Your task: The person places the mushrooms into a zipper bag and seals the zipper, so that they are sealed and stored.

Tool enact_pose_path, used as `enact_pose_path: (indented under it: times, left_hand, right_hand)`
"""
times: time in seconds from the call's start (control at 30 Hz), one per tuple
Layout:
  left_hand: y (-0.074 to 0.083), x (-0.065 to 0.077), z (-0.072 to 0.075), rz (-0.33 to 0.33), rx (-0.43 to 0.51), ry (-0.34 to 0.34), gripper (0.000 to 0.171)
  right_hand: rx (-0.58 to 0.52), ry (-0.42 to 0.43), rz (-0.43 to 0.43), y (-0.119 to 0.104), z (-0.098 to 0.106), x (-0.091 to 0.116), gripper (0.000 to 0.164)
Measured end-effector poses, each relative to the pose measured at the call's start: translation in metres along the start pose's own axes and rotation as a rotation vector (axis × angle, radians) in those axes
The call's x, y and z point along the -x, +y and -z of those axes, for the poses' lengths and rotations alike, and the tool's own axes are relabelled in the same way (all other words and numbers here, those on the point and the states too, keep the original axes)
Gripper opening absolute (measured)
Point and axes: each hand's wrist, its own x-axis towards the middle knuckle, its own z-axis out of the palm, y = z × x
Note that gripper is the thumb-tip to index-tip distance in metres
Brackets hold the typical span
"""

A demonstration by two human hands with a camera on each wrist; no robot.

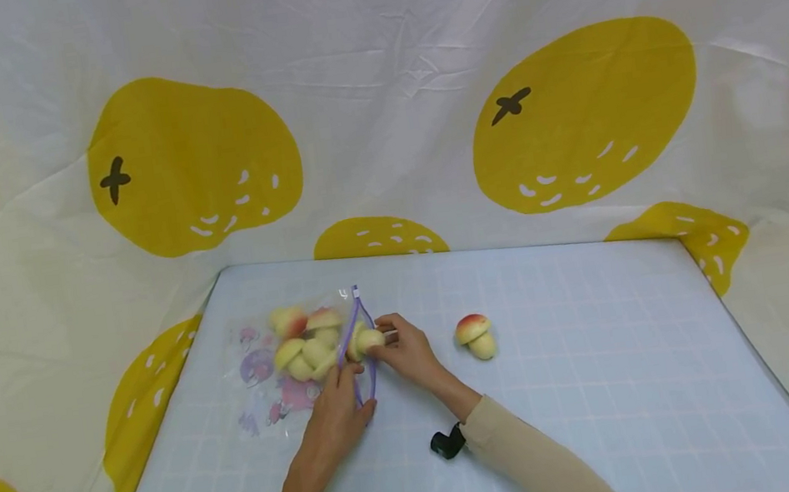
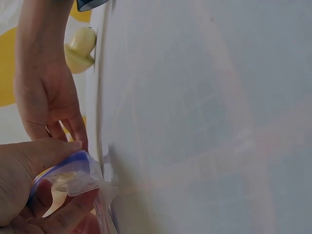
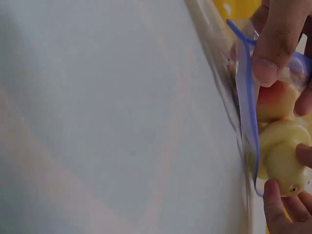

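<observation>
A clear zip bag (image 1: 267, 415) with purple edging and pink and purple prints lies at the left of the table, its mouth facing right. Several toy mushrooms (image 1: 296, 356), cream with reddish caps, are inside it. My left hand (image 1: 335, 418) pinches the purple edge of the mouth and holds it apart. My right hand (image 1: 410, 353) grips one cream toy mushroom (image 3: 285, 165) by its stem, right at the bag's opening. Another toy mushroom (image 1: 477, 337) with a red-tinged cap lies on the table to the right of my right hand.
The table (image 1: 611, 384) has a pale blue checked cover. White cloth (image 1: 376, 114) printed with large yellow fruit surrounds its back and sides. Black camera mounts (image 1: 448, 443) are worn at both wrists, near the beige sleeves (image 1: 538, 461).
</observation>
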Motion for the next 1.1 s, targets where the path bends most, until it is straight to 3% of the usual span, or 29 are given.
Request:
enact_pose_path:
  times: [0.17, 0.63, 1.1]
  left_hand:
    - [-0.001, 0.0, -0.001, 0.011, -0.001, -0.002, 0.055]
    - [0.001, 0.0, 0.0, 0.005, -0.002, 0.0, 0.054]
    - [0.003, -0.001, 0.001, -0.005, -0.016, 0.001, 0.055]
  right_hand:
    - [0.012, 0.024, -0.045, 0.001, -0.005, -0.009, 0.044]
    - [-0.026, 0.119, -0.025, 0.011, -0.007, -0.013, 0.034]
    - [-0.036, 0.041, -0.047, 0.01, 0.009, -0.001, 0.034]
